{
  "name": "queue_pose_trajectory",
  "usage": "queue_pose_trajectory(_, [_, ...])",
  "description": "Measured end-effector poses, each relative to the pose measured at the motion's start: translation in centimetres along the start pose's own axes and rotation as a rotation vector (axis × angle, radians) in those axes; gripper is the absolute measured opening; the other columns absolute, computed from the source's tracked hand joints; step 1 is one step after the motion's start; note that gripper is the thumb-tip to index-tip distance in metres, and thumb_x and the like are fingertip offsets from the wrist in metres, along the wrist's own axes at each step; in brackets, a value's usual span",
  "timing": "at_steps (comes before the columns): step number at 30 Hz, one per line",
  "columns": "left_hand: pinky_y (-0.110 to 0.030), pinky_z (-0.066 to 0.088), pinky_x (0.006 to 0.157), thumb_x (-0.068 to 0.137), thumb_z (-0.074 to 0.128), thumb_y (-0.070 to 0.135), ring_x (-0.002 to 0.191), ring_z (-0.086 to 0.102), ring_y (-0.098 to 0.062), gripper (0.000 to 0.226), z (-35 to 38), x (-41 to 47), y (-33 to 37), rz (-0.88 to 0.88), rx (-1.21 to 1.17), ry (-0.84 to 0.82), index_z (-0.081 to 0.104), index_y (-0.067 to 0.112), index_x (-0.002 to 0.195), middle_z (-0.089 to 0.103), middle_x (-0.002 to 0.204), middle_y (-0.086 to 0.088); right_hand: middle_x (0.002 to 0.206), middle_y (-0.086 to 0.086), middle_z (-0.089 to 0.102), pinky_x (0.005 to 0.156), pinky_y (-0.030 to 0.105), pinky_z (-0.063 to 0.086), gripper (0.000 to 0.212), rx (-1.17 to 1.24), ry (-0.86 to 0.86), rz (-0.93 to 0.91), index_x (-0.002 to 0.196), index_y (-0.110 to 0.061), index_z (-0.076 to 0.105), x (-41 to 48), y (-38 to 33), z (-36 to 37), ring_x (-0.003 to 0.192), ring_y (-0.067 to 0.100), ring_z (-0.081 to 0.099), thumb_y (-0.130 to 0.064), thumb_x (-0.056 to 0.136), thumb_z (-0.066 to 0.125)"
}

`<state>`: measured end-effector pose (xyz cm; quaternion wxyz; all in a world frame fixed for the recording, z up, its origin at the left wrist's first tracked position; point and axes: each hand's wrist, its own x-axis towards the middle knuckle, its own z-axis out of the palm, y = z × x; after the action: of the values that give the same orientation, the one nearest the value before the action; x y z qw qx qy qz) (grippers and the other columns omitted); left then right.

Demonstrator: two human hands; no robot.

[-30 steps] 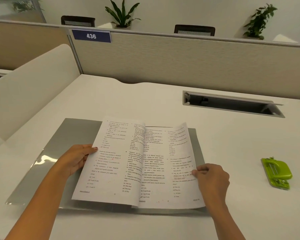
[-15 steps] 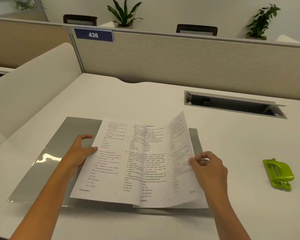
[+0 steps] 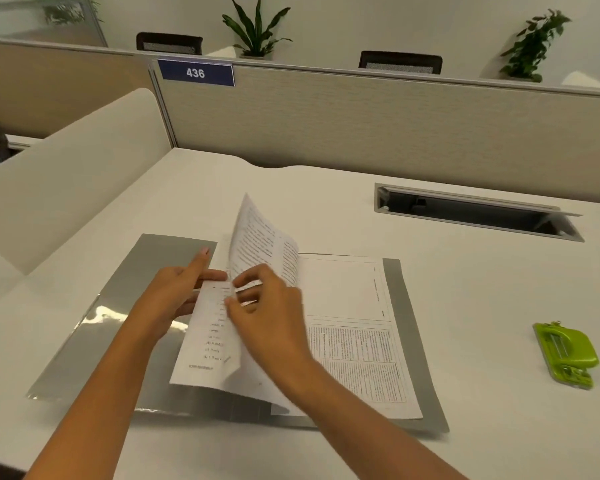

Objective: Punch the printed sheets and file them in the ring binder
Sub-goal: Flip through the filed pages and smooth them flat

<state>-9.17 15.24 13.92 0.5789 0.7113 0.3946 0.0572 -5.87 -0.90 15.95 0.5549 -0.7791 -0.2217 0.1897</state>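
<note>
I have the printed sheet (image 3: 257, 237) stood up on edge over the middle of the open ring binder (image 3: 160, 265), which lies flat on the near part of the white desk (image 3: 326, 202). My right hand (image 3: 271, 310) pinches the sheet's near edge between thumb and fingertips. My left hand (image 3: 174, 299) meets it from the left and takes the paper between its fingers, index finger straight and pointing away from me. Another page (image 3: 354, 341) lies flat on the binder's right half. The green hole punch (image 3: 565, 355) sits well apart on the right, untouched by either hand. I cannot see the rings or any punched holes from here, and I cannot tell whether I hold one leaf or several. As I judge it, the step is turning the paper across the spine, so I should keep the grip light, let the sheet bow without creasing, and guide its edge down square with the left cover.
</note>
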Motion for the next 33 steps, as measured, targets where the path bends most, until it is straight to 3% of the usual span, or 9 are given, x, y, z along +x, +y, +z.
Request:
queue_pose_trajectory(4, [-0.037, 0.058, 0.064, 0.074, 0.053, 0.07, 0.073, 0.072, -0.033, 0.064, 0.1, -0.6, 0.5, -0.033, 0.059, 0.0, 0.072, 0.01, 0.087, 0.075, 0.081, -0.011, 0.113, -0.003, 0.067, 0.071, 0.015, 0.054, 0.025, -0.068, -0.053, -0.037, 0.117, -0.026, 0.05, -0.6, 1.0, 2.6, 0.094, 0.014, 0.07, -0.032, 0.094, 0.058])
queue_pose_trajectory(7, [-0.044, 0.06, 0.073, 0.078, 0.07, 0.048, 0.076, 0.071, -0.035, 0.048, 0.2, -0.1, 0.0, -0.035, 0.061, 0.015, 0.07, 0.002, 0.091, 0.074, 0.089, -0.014, 0.119, -0.004, 0.066, 0.081, 0.018, 0.053, 0.031, -0.112, -0.076, -0.068, 0.124, -0.026, 0.05, -0.7, 1.5, 3.2, 0.1, 0.015, 0.068, -0.036, 0.095, 0.055])
queue_pose_trajectory(11, [-0.032, 0.056, 0.057, 0.086, 0.068, 0.026, 0.066, 0.071, -0.028, 0.023, 0.0, 0.7, -1.0, -0.037, 0.081, -0.007, 0.069, 0.002, 0.088, 0.074, 0.087, -0.014, 0.117, -0.008, 0.066, 0.078, 0.01, 0.051, 0.029, -0.11, -0.071, -0.1, 0.121, -0.025, 0.054, -0.7, 2.3, 2.2, 0.099, 0.007, 0.065, -0.04, 0.095, 0.052])
queue_pose_trajectory(14, [-0.027, 0.055, 0.048, 0.087, 0.068, 0.022, 0.059, 0.073, -0.023, 0.022, -0.9, 1.0, -1.5, -0.067, 0.019, -0.02, 0.069, 0.0, 0.09, 0.076, 0.078, -0.012, 0.109, -0.009, 0.065, 0.072, 0.004, 0.049, 0.02, -0.106, -0.001, -0.092, 0.114, -0.022, 0.058, -0.7, 3.8, 0.4, 0.092, 0.001, 0.062, -0.03, 0.095, 0.056])
queue_pose_trajectory(17, [-0.03, 0.058, 0.052, 0.087, 0.068, 0.022, 0.067, 0.074, -0.026, 0.024, -1.9, 1.3, -2.1, -0.092, -0.054, -0.049, 0.071, 0.0, 0.096, 0.077, 0.086, -0.013, 0.102, -0.013, 0.063, 0.076, 0.003, 0.049, 0.019, -0.141, 0.108, -0.018, 0.112, -0.021, 0.06, -1.0, 6.2, -2.2, 0.089, -0.004, 0.059, -0.018, 0.093, 0.06])
queue_pose_trajectory(20, [-0.029, 0.058, 0.049, 0.087, 0.067, 0.02, 0.065, 0.074, -0.024, 0.021, -2.1, 1.4, -2.7, -0.094, -0.112, -0.075, 0.071, 0.002, 0.097, 0.077, 0.084, -0.011, 0.107, -0.008, 0.065, 0.07, 0.005, 0.049, 0.022, -0.24, 0.258, 0.143, 0.112, -0.018, 0.061, -1.5, 9.4, -4.7, 0.095, 0.004, 0.06, -0.011, 0.091, 0.062])
queue_pose_trajectory(23, [-0.029, 0.058, 0.049, 0.088, 0.066, 0.018, 0.065, 0.074, -0.024, 0.018, -1.9, 1.6, -3.5, -0.106, -0.155, -0.076, 0.07, 0.003, 0.096, 0.077, 0.082, -0.01, 0.111, 0.0, 0.065, 0.079, 0.018, 0.044, 0.022, -0.474, 0.391, 0.289, 0.11, -0.019, 0.061, -1.9, 12.5, -6.9, 0.102, 0.017, 0.058, -0.016, 0.088, 0.064])
queue_pose_trajectory(27, [-0.033, 0.06, 0.057, 0.086, 0.068, 0.017, 0.074, 0.073, -0.028, 0.021, -2.0, 2.4, -4.5, -0.122, -0.174, -0.054, 0.069, 0.002, 0.1, 0.076, 0.09, -0.015, 0.124, 0.003, 0.049, 0.091, 0.034, 0.039, 0.034, -0.818, 0.418, 0.509, 0.114, -0.027, 0.054, -2.4, 13.9, -8.5, 0.112, 0.028, 0.043, -0.04, 0.085, 0.065])
queue_pose_trajectory(33, [-0.043, 0.06, 0.072, 0.083, 0.071, 0.018, 0.084, 0.071, -0.034, 0.031, -2.4, 3.8, -6.3, -0.18, -0.202, -0.06, 0.065, -0.002, 0.106, 0.074, 0.098, -0.019, 0.124, 0.01, 0.046, 0.092, 0.041, 0.042, 0.057, -0.879, 0.389, 0.621, 0.122, -0.02, 0.044, -2.1, 13.8, -9.1, 0.112, 0.032, 0.047, -0.051, 0.08, 0.068])
